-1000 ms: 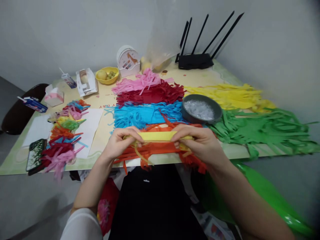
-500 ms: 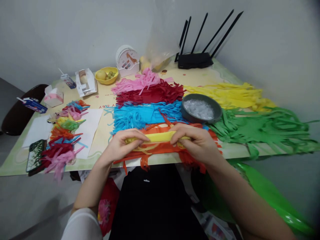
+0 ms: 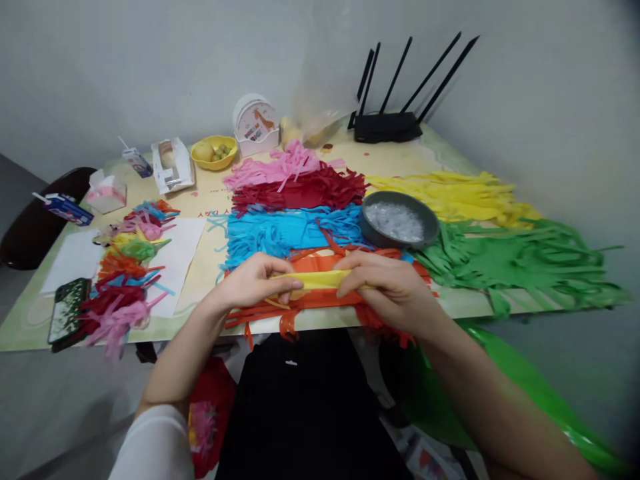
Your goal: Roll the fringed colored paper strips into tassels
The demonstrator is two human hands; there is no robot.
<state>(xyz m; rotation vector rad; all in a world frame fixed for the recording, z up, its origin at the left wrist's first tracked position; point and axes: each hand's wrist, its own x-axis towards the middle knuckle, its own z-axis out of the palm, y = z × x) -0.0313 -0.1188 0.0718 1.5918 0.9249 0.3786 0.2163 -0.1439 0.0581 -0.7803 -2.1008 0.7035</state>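
Note:
A strip of yellow tissue-like paper or cloth point(image 3: 320, 279) is stretched level between my two hands, narrowed into a band in the middle. My left hand point(image 3: 257, 283) pinches its left end, and my right hand point(image 3: 383, 288) grips the right end; the ends are mostly hidden in the fingers. Just beneath lies a pile of orange fringed sheets point(image 3: 320, 299) at the table's front edge. Behind it are blue fringed sheets point(image 3: 295, 229), and a dark grey bowl point(image 3: 399, 220) of clear, shiny pieces sits beyond my right hand.
Dark red point(image 3: 300, 190), pink point(image 3: 285, 167), yellow point(image 3: 445, 195) and green fringed sheets point(image 3: 520, 263) cover the table. A multicoloured tassel garland point(image 3: 133, 260) lies left beside a phone point(image 3: 70, 312). At the back stand a black router point(image 3: 387, 127) and a yellow fruit bowl point(image 3: 214, 163).
The yellow strip has been gathered narrower between my fingers. My left fingers have shifted along it, and its loose fringe shows less. The view has moved slightly.

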